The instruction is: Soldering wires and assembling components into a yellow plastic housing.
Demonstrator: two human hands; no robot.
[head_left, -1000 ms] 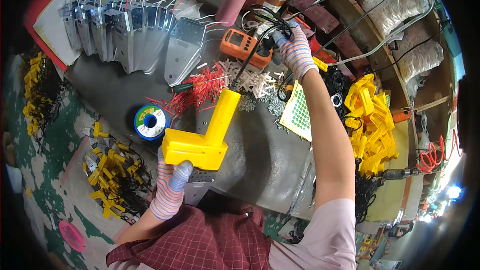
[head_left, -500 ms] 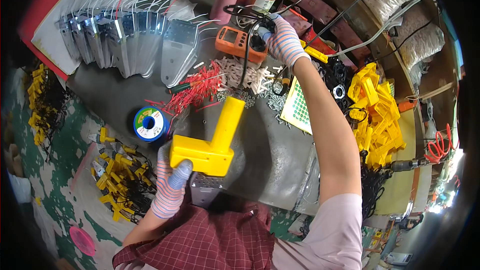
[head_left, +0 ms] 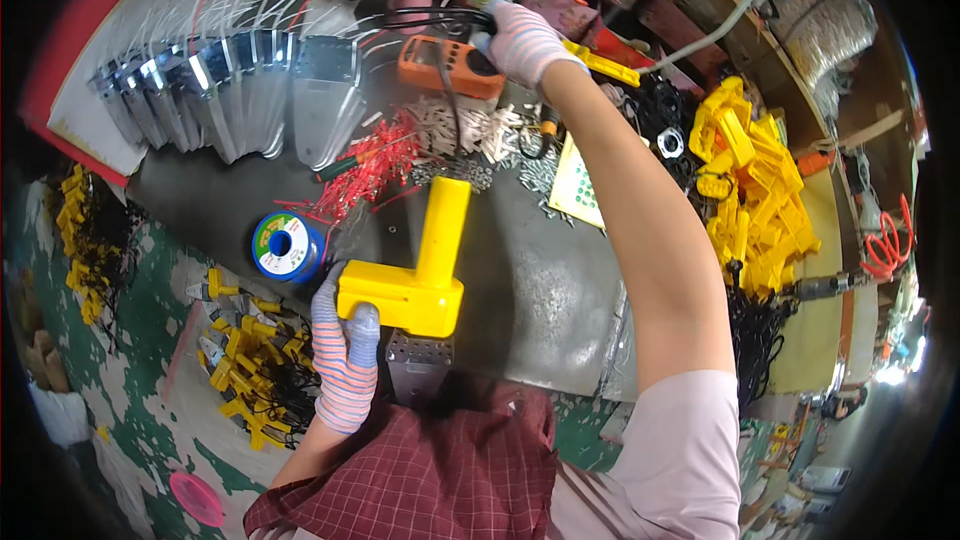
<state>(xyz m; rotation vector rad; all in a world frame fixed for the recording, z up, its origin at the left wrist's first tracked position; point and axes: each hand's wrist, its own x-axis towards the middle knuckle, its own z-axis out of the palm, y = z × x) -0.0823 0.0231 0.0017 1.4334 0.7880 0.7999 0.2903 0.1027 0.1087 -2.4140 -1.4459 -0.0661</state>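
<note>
Black cable (head_left: 465, 16), prob. looped, moved left clamped in R fingers (head_left: 505, 28); yellow housing (head_left: 400, 295) clamped btwn L fingers (head_left: 326, 305).

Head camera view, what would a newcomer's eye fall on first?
First, the bright yellow L-shaped housing in the gloved left grip, near the centre. Then the heap of yellow parts at the right, and the row of shiny metal brackets at the upper left.

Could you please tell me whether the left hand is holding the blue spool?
No, the left hand grips the yellow housing, while the blue spool sits on the grey table.
</note>
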